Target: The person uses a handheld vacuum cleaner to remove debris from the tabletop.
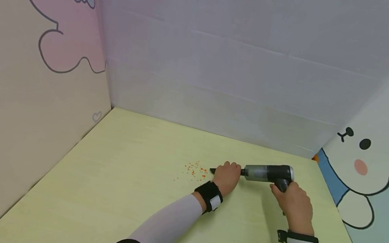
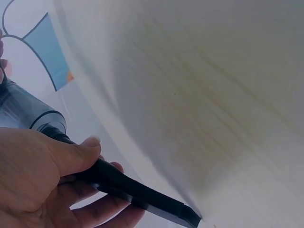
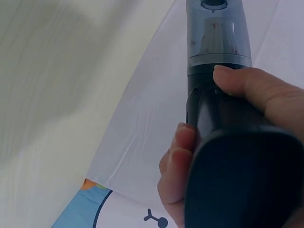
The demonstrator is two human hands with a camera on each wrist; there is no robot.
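Observation:
A black handheld vacuum cleaner [image 1: 257, 172] with a clear dust cup is held level over the table by both hands. My right hand [image 1: 296, 205] grips its handle, thumb near the dust cup [image 3: 218, 40] in the right wrist view. Around the narrow black nozzle [image 2: 137, 192] at the front, my left hand [image 1: 227, 176] has its thumb and fingers curled. The nozzle's tip points left, close beside a scatter of small orange crumbs [image 1: 195, 170]. Specks show inside the dust cup.
The pale yellow table [image 1: 105, 191] meets a plain white back wall [image 1: 219, 73]. Cartoon panels stand on both sides, a pink-figured one [image 1: 74, 30] at left and one with a white animal [image 1: 379, 153] close to my right arm.

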